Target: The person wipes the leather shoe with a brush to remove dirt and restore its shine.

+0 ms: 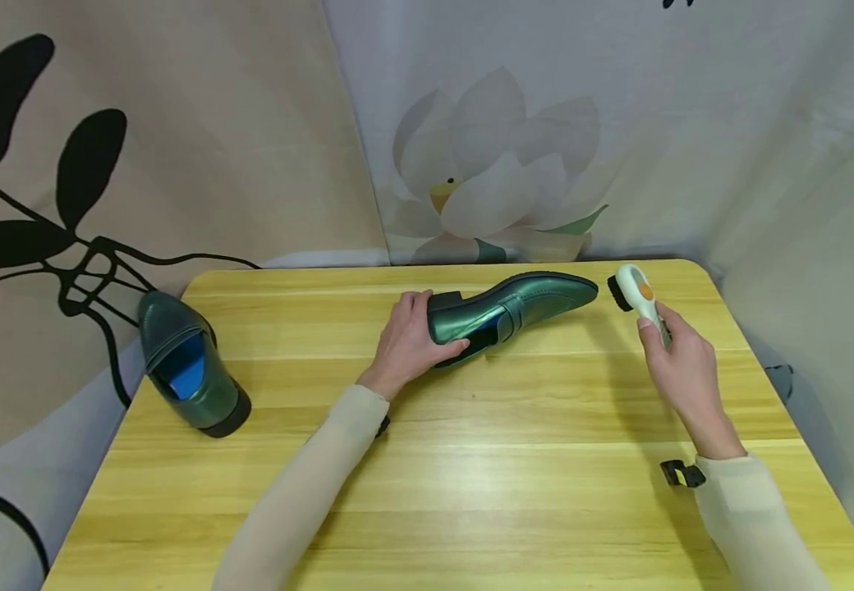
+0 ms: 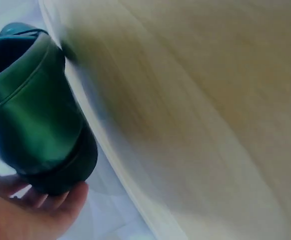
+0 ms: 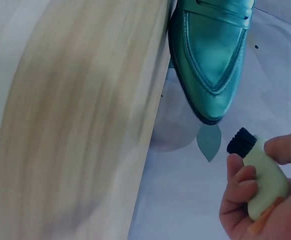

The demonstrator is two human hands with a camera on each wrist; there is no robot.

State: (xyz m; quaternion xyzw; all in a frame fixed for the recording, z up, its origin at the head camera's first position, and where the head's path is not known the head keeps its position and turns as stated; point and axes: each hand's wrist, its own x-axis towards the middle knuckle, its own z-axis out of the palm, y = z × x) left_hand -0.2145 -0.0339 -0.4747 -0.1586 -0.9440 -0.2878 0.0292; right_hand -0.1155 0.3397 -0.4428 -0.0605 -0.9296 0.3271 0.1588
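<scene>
A green loafer (image 1: 545,304) is tilted on its side over the back of the table, toe to the right and opening toward me. My left hand (image 1: 406,341) grips it at the heel, thumb at the opening; in the left wrist view the fingers curl under the dark heel of the loafer (image 2: 40,120). Just off the toe, my right hand (image 1: 681,365) holds a white-handled brush (image 1: 643,297) with black bristles and an orange button. The right wrist view shows the brush (image 3: 265,182) apart from the loafer's toe (image 3: 213,95).
A second green loafer (image 1: 208,373) with a blue insole stands at the left edge of the wooden table (image 1: 508,501). Behind the table hangs a pale curtain (image 1: 250,148) printed with a flower and dark leaves.
</scene>
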